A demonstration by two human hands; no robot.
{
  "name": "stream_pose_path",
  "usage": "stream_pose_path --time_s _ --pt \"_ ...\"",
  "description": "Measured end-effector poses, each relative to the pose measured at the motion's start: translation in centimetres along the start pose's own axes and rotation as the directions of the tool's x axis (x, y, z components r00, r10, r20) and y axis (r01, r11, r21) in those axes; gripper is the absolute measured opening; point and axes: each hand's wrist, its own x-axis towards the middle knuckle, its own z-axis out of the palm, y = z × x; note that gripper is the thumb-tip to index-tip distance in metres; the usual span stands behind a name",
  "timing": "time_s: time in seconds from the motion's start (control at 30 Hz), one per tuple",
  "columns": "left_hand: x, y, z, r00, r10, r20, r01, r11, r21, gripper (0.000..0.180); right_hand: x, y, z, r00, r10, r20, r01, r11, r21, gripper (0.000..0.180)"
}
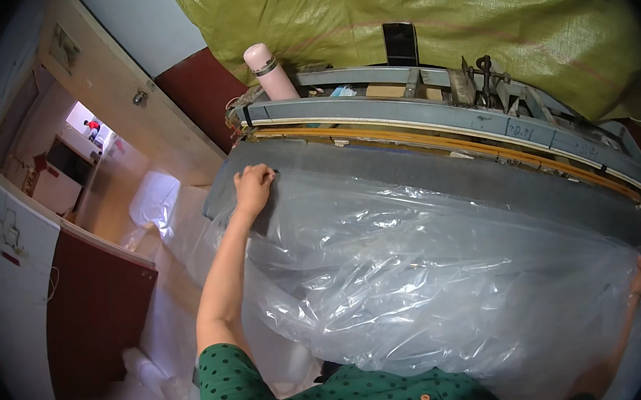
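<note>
A wide sheet of clear plastic film (389, 270) spreads in shiny wrinkles over a dark grey flat bed (427, 182) and hangs toward my body. At the sheet's far left corner, my left hand (255, 187) is closed, its fingers pinching the film's edge above the bed. Far to the right, my right hand (640, 277) is closed on the film's right edge, near the end of the bed. Part of my right forearm shows through or behind the film. Between my hands the film's far edge runs across the bed, leaving a grey strip bare.
Behind the bed runs a grey metal frame (373, 108) with an orange-yellow bar (407, 139). A pink bottle (271, 72) and metal clamps (485, 80) rest on it. A yellow-green tarp (456, 9) hangs beyond. To the left are a door (124, 88) and more plastic film (155, 200).
</note>
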Motion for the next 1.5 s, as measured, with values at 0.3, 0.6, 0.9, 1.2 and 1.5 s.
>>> stream_pose_path --time_s 0.3,0.6,0.9,1.2,1.5 --pt "0.6 0.6 3.7 0.977 0.027 -0.21 -0.022 0.999 0.025 0.004 -0.1 2.5 -0.9 0.996 0.089 0.002 -0.089 0.991 0.097 0.033" --pt "1.0 1.2 3.4 0.991 0.075 -0.112 -0.055 0.983 0.177 0.012 3.0 6.3 -4.6 0.962 0.138 0.234 -0.187 0.961 0.202 0.032" --pt "6.1 1.8 -1.5 0.718 -0.501 -0.483 0.153 0.791 -0.593 0.017 7.5 -10.0 0.4 0.834 0.535 -0.136 -0.491 0.832 0.26 0.021" --pt "6.7 -5.9 8.7 0.827 -0.265 -0.496 0.097 0.936 -0.337 0.016 1.4 -14.5 5.1 0.932 0.178 -0.315 -0.152 0.983 0.106 0.019" --pt "11.7 -8.6 10.8 0.834 -0.32 -0.45 0.125 0.903 -0.41 0.02 5.4 -15.0 9.4 0.944 0.019 -0.33 0.092 0.943 0.319 0.023"
